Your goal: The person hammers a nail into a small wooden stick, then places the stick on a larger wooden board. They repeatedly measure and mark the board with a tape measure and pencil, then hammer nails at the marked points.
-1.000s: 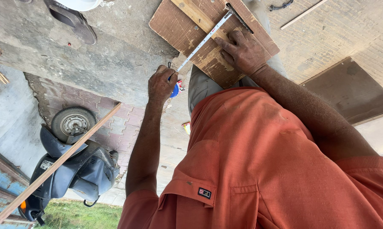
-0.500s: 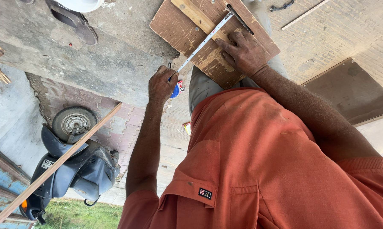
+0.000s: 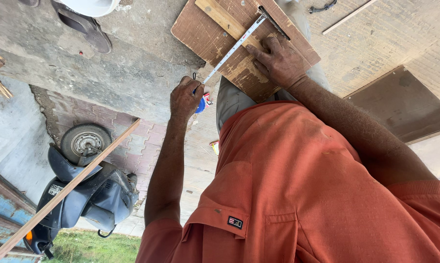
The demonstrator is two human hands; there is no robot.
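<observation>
From the head view I see the picture turned upside down, an orange shirt point(image 3: 327, 195) filling the lower right. My left hand point(image 3: 185, 97) is closed around a blue tape measure case point(image 3: 200, 104), whose blade point(image 3: 234, 47) stretches diagonally up across a worn brown wooden board point(image 3: 205, 34). My right hand point(image 3: 281, 61) lies flat on that board, fingers spread, pressing just beside the blade's far end. A pale wooden strip point(image 3: 224, 19) lies on the board. A scooter point(image 3: 83, 195) stands at lower left.
</observation>
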